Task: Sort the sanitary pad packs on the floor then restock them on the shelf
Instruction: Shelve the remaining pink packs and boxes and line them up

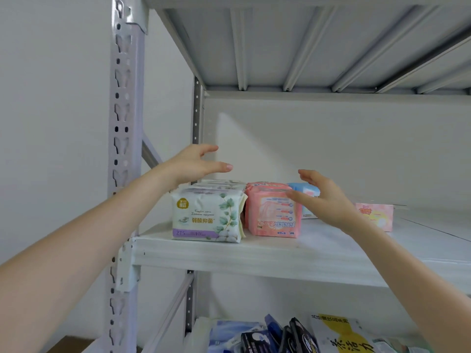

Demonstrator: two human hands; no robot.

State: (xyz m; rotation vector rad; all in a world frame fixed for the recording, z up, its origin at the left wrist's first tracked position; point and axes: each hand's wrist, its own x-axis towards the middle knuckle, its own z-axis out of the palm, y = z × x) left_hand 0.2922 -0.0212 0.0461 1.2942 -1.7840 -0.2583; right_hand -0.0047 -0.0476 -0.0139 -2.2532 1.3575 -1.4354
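On the white metal shelf (254, 253) stands a row of white packs with green leaves (206, 217), with more of the same behind it. Beside them sit pink packs (272, 215), then a light blue pack (309, 193) partly hidden by my right hand. A pink box (377, 216) stands further right. My left hand (196, 164) hovers above the white packs with fingers straight, holding nothing. My right hand (323, 197) is held open at the right side of the pink packs, fingers spread; I cannot tell if it touches them.
A perforated shelf post (122, 149) rises at the left and the upper shelf's ribbed underside (305, 47) hangs overhead. On the lower shelf lie several dark, blue and yellow-white packs (293, 337). White wall lies behind the shelf.
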